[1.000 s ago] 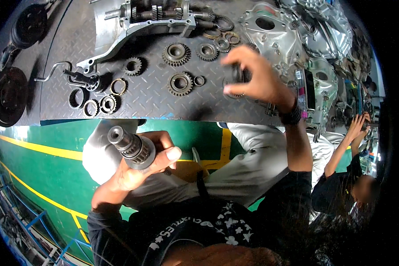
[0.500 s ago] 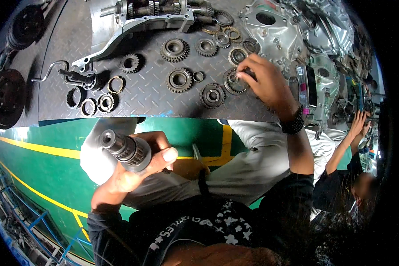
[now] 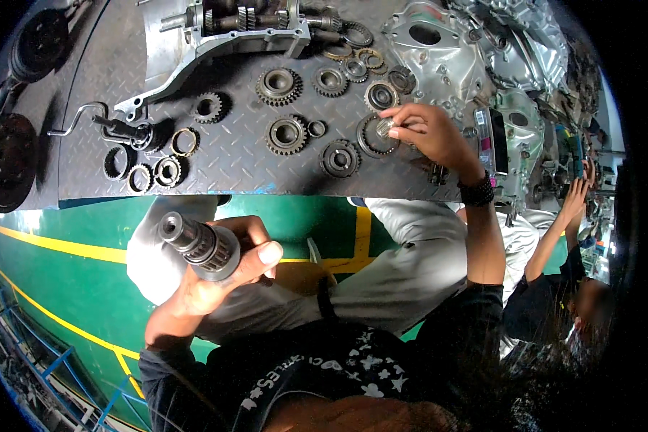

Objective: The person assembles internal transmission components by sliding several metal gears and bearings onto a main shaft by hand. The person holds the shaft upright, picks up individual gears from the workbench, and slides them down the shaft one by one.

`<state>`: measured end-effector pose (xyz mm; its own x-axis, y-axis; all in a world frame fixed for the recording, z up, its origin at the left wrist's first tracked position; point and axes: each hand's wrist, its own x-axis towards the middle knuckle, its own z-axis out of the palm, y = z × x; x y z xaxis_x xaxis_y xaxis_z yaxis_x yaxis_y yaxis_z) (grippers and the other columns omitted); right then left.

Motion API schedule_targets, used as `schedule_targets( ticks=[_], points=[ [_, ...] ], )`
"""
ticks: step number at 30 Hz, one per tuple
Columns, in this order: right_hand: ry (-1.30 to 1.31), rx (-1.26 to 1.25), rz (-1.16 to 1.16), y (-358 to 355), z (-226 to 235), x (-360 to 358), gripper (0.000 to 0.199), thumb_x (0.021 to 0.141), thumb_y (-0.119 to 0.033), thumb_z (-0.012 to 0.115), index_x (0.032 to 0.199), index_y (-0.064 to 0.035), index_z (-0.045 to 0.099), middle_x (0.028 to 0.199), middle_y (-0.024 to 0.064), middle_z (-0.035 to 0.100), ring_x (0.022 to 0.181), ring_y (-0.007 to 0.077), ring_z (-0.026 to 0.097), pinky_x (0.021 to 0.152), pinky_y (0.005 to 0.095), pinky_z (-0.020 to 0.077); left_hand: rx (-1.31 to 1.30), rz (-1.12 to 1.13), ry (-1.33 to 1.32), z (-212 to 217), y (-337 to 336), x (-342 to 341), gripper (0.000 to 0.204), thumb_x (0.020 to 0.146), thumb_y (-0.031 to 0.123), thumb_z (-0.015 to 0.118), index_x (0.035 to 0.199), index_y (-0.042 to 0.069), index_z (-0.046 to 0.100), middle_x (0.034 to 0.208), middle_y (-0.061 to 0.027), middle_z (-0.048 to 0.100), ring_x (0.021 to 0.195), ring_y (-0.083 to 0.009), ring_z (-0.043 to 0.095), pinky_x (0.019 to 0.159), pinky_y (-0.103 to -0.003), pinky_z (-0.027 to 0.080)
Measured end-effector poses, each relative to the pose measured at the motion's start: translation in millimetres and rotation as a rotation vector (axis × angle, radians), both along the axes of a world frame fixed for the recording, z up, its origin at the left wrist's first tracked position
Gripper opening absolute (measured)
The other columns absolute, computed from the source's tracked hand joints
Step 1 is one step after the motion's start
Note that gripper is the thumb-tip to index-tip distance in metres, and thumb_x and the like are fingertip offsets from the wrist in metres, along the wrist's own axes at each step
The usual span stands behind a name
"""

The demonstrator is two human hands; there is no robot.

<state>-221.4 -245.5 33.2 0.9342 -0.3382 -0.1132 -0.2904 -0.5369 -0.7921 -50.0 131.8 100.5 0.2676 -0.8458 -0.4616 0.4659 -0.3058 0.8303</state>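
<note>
My left hand (image 3: 216, 270) grips a splined steel gear shaft (image 3: 194, 243), held upright over my lap, away from the bench. My right hand (image 3: 428, 133) reaches onto the grey checker-plate bench (image 3: 230, 162) and pinches a small shiny metal ring (image 3: 385, 127) just above a dark toothed gear ring (image 3: 374, 137). Another gear (image 3: 340, 158) lies left of it, and a larger gear (image 3: 286, 135) further left.
Several more gears and rings are spread over the bench, with an open aluminium gearbox casing (image 3: 216, 39) at the back and another casing (image 3: 439, 43) at right. Dark discs (image 3: 7, 162) sit at far left. Another person (image 3: 569, 273) works at right. Green floor with yellow lines lies below.
My right hand came down from above the bench to the gears at right and now pinches a small ring. The left hand has kept the shaft, tilting it slightly.
</note>
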Motion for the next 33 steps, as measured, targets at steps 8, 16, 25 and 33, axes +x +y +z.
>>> schedule_targets(
  ticks=[8, 16, 25, 33],
  points=[
    [0.052, 0.135, -0.054, -7.6, -3.1, -1.4, 0.024, 0.087, -0.005, 0.081, 0.09, 0.0017, 0.058, 0.098, 0.0119, 0.073, 0.093, 0.0155, 0.072, 0.078, 0.0287, 0.0581, -0.042, 0.045, -0.039, -0.5, -1.4, -4.9, 0.033, 0.094, 0.03, 0.076, 0.076, 0.005, 0.064, 0.071, -0.0027, 0.067, 0.065, -0.0082, 0.058, 0.059, -0.025, 0.044],
    [-0.064, -0.094, 0.102, -2.3, 7.6, 2.3, 0.019, 0.09, -0.002, 0.076, 0.093, 0.0008, 0.057, 0.121, 0.021, 0.072, 0.103, 0.0193, 0.072, 0.083, 0.0285, 0.059, -0.019, 0.118, -0.013, -5.8, -2.2, -10.3, 0.033, 0.085, 0.025, 0.081, 0.076, 0.004, 0.057, 0.063, -0.0061, 0.058, 0.049, -0.012, 0.046, 0.048, -0.027, 0.035],
    [-0.043, 0.049, -0.039, 4.7, 22.3, 1.8, 0.027, 0.095, -0.005, 0.071, 0.119, -0.0045, 0.058, 0.122, 0.0118, 0.071, 0.102, 0.0188, 0.069, 0.082, 0.0331, 0.0571, -0.047, 0.083, -0.016, -3.5, 0.1, -8.0, 0.032, 0.094, 0.026, 0.076, 0.074, 0.005, 0.063, 0.065, -0.002, 0.062, 0.057, -0.0069, 0.053, 0.055, -0.024, 0.04],
    [-0.019, -0.427, 0.003, 33.8, 27.1, 19.3, 0.019, 0.091, -0.006, 0.071, 0.106, -0.0029, 0.061, 0.104, 0.0185, 0.068, 0.098, 0.04, 0.067, 0.084, 0.0432, 0.0533, -0.024, 0.065, 0.018, -2.4, -4.3, -7.7, 0.033, 0.094, 0.03, 0.076, 0.076, 0.006, 0.062, 0.068, -0.001, 0.063, 0.057, -0.0068, 0.051, 0.054, -0.024, 0.037]
  ],
)
